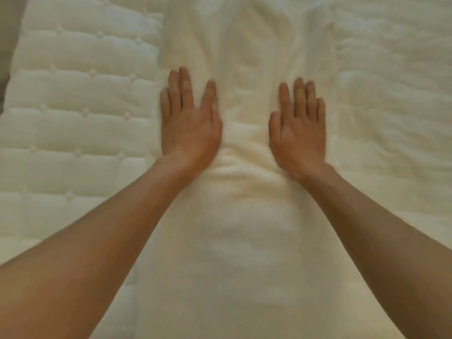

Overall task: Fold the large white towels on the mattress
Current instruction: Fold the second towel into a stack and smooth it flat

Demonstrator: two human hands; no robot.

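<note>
A large white towel (247, 216) lies as a long folded strip down the middle of the quilted mattress (73, 99), running from the near edge to the far edge of the view. My left hand (188, 123) lies palm down on the strip near its left edge, fingers spread. Palm down as well, my right hand (299, 128) rests near the strip's right edge. Neither hand grips the cloth. Wrinkles bunch between my wrists.
More white towel cloth (396, 106) lies rumpled to the right of the strip. Bare quilted mattress shows on the left, with its edge and a dark gap (6, 45) at the far left.
</note>
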